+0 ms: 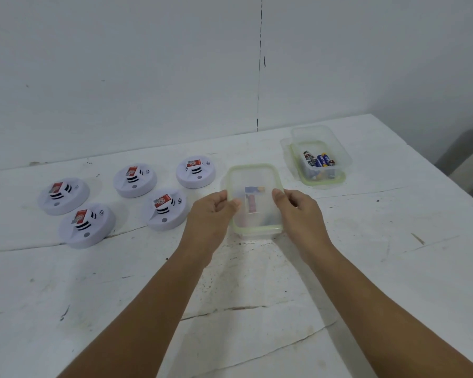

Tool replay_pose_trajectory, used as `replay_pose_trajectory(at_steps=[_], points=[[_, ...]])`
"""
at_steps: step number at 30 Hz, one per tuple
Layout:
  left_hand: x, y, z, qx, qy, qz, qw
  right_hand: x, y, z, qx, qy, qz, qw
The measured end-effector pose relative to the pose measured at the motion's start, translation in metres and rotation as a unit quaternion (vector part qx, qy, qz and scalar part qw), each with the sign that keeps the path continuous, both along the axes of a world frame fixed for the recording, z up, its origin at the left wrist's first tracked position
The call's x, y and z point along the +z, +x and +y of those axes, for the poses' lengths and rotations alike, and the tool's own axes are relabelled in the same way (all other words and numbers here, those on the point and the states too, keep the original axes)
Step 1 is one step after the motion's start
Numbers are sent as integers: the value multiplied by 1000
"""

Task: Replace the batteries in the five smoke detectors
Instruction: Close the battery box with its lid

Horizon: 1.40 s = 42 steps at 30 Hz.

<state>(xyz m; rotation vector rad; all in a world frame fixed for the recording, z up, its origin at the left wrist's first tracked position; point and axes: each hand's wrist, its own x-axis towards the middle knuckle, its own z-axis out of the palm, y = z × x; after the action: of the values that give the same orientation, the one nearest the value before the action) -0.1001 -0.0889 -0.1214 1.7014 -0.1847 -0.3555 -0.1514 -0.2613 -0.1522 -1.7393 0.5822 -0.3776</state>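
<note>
Fingers of the left hand were curled onto the left edge of a clear lidded container at frame centre, thumb on top, while the right hand pinched the opposite edge in the same way. Both hands thus held the container by its green-rimmed lid, which appeared raised or tilted toward the camera; whether it had fully separated from the base could not be determined.

Procedure note: the step in hand was judged to be opening this container. Lift both long edges evenly so the base does not rise with the lid and spill its contents. Some small items, possibly batteries, showed blurred through the plastic and could not be identified with certainty.

Both forearms entered from the lower edge of the frame and converged on the container, wrists roughly level, palms facing each other.

Five smoke detectors lay on the white surface in the left-centre of the frame, well apart from the hands, each with a red-and-white label on top. A second, open container stood in the upper right with several batteries visible inside. No detector appeared opened yet, so the task was judged to be at an early stage.
</note>
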Motion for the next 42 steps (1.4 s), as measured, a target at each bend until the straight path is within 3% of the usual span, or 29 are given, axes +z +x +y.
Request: replay_pose_trajectory(at_steps=[2,4,7,10,15,25,34,38,42], points=[[3,-1,2,-23,118,-77,990,1,0,1,3,8,1,1000],[4,-6,6,-34,260,-190,946,1,0,0,3,8,6,1000],[11,-17,13,-109,264,-288,914,2,-1,1,-1,6,-4,1000],[11,-16,14,-196,319,-301,877,3,0,0,-7,-3,-11,1000],[20,-2,-6,-230,391,-324,830,6,12,-13,-25,-69,-17,997],[24,63,-57,-172,358,-278,875,17,21,-69,-51,-339,-7,939],[16,78,-63,-144,328,-248,900,7,30,-102,-66,-518,93,848],[19,75,-63,-141,336,-260,894,3,30,-107,-36,-560,144,815],[18,75,-64,-157,365,-277,875,8,26,-105,-24,-584,111,804]])
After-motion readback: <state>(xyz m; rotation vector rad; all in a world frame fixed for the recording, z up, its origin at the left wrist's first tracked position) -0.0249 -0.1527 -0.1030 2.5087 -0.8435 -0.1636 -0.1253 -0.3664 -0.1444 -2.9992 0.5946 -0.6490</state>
